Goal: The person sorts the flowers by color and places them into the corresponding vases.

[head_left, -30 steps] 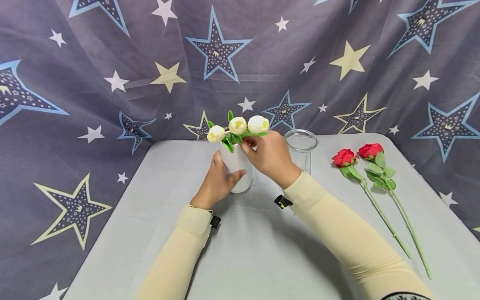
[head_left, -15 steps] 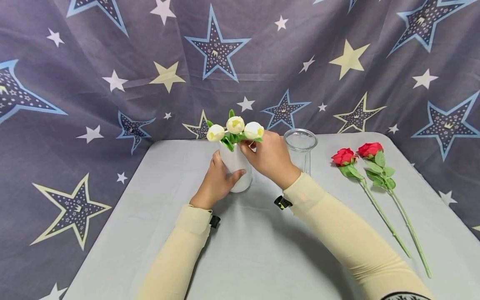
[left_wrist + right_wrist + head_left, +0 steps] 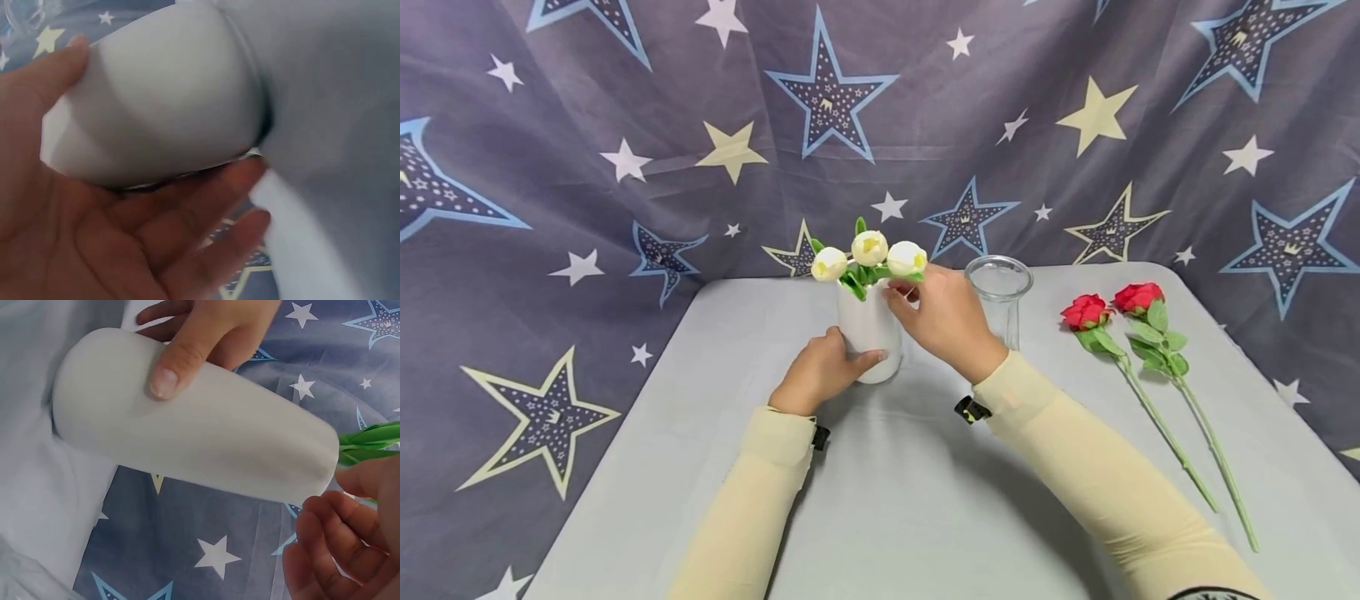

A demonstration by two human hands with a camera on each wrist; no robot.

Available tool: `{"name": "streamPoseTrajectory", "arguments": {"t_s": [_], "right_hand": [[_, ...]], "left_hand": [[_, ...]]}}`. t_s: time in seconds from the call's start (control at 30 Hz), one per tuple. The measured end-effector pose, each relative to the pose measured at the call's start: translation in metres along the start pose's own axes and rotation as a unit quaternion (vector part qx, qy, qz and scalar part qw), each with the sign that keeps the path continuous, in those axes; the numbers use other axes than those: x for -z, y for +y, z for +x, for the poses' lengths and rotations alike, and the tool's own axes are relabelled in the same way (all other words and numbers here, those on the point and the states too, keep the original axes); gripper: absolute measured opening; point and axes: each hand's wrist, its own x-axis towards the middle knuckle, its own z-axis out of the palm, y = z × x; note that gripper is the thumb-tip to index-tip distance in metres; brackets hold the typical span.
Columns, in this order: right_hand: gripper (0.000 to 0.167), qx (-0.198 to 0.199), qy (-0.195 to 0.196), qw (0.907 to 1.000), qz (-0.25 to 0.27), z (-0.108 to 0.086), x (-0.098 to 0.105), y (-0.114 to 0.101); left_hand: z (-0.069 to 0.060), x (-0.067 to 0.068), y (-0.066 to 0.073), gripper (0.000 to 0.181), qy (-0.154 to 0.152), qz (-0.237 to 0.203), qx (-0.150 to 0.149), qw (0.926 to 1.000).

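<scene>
White tulips (image 3: 870,248) with green leaves stand in a white vase (image 3: 868,321) on the table. My left hand (image 3: 822,371) is at the vase's lower left side. Its thumb touches the vase, and its fingers (image 3: 206,219) lie nearly straight and loose along the other side. My right hand (image 3: 951,317) is at the right of the vase's mouth, just under the rightmost tulip. Thumb and curled fingers (image 3: 325,525) pinch at the rim beside the green stems (image 3: 369,444). The stems' lower parts are hidden inside the vase.
A clear glass vase (image 3: 1000,287) stands just behind my right wrist. Two red roses (image 3: 1138,297) with long stems lie on the right of the grey table (image 3: 700,467). A star-patterned cloth (image 3: 647,125) hangs behind the table.
The rightmost tulip has come left and down toward the vase. My left hand has slipped a little down and left, its grip loosening. The right hand has stayed near the rim.
</scene>
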Motion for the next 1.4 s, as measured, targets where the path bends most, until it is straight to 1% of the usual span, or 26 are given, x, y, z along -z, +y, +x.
{"name": "streamPoseTrajectory", "arguments": {"t_s": [0.03,0.1,0.2,0.27,0.33,0.4,0.47,0.53,0.6,0.67,0.7,0.73,0.77,0.83,0.9,1.0,1.1,1.27,1.4], "right_hand": [[0.014,-0.007,-0.005,1.0000,-0.003,-0.001,0.002,0.001],[0.016,-0.009,-0.010,0.9998,-0.013,-0.003,0.006,0.003],[0.017,0.000,-0.004,0.9997,-0.026,-0.007,0.014,0.005],[0.017,0.011,0.004,0.9996,-0.027,-0.010,0.020,0.006],[0.015,0.016,0.011,0.9996,-0.023,-0.013,0.026,0.006],[0.014,0.021,0.014,0.9995,-0.018,-0.016,0.031,0.007],[0.012,0.023,0.018,0.9995,-0.015,-0.020,0.036,0.010],[0.011,0.025,0.022,0.9994,-0.012,-0.025,0.042,0.012],[0.009,0.029,0.029,0.9991,-0.009,-0.031,0.048,0.015],[0.009,0.031,0.035,0.9989,-0.009,-0.036,0.054,0.016],[0.009,0.032,0.037,0.9988,-0.008,-0.038,0.057,0.016],[0.009,0.033,0.039,0.9987,-0.008,-0.040,0.060,0.017],[0.009,0.034,0.041,0.9986,-0.008,-0.042,0.063,0.016],[0.010,0.036,0.044,0.9984,-0.008,-0.045,0.068,0.017],[0.011,0.037,0.048,0.9981,-0.008,-0.048,0.074,0.017],[0.011,0.035,0.053,0.9980,-0.011,-0.052,0.081,0.019],[0.011,0.027,0.058,0.9978,-0.014,-0.056,0.087,0.023],[0.012,0.008,0.070,0.9973,-0.022,-0.065,0.097,0.031],[0.010,-0.017,0.077,0.9966,-0.026,-0.075,0.103,0.038]], "left_hand": [[-0.002,0.001,0.002,0.088,-0.005,0.021,0.004,0.9998],[-0.006,0.004,0.006,0.072,-0.023,0.068,0.013,0.9973],[-0.015,0.008,0.012,0.051,-0.063,0.123,0.023,0.9901],[-0.022,0.009,0.019,0.046,-0.087,0.145,0.023,0.9854],[-0.029,0.010,0.026,0.047,-0.092,0.152,0.019,0.9840],[-0.036,0.009,0.036,0.047,-0.089,0.163,-0.001,0.9826],[-0.040,0.007,0.048,0.047,-0.084,0.162,-0.031,0.9827],[-0.042,0.004,0.059,0.047,-0.082,0.155,-0.076,0.9816],[-0.041,0.000,0.069,0.047,-0.070,0.144,-0.129,0.9786],[-0.039,-0.006,0.078,0.047,-0.042,0.143,-0.174,0.9734],[-0.037,-0.009,0.083,0.048,-0.024,0.146,-0.190,0.9706],[-0.037,-0.011,0.088,0.047,-0.011,0.146,-0.198,0.9691],[-0.036,-0.013,0.092,0.047,0.000,0.144,-0.200,0.9693],[-0.034,-0.017,0.102,0.046,0.014,0.136,-0.191,0.9721],[-0.031,-0.019,0.111,0.043,0.019,0.118,-0.181,0.9761],[-0.025,-0.026,0.119,0.044,0.038,0.090,-0.182,0.9784],[-0.015,-0.034,0.124,0.054,0.058,0.061,-0.188,0.9785],[0.000,-0.048,0.129,0.072,0.092,0.026,-0.198,0.9755],[0.006,-0.056,0.133,0.080,0.101,0.007,-0.207,0.9729]]}}
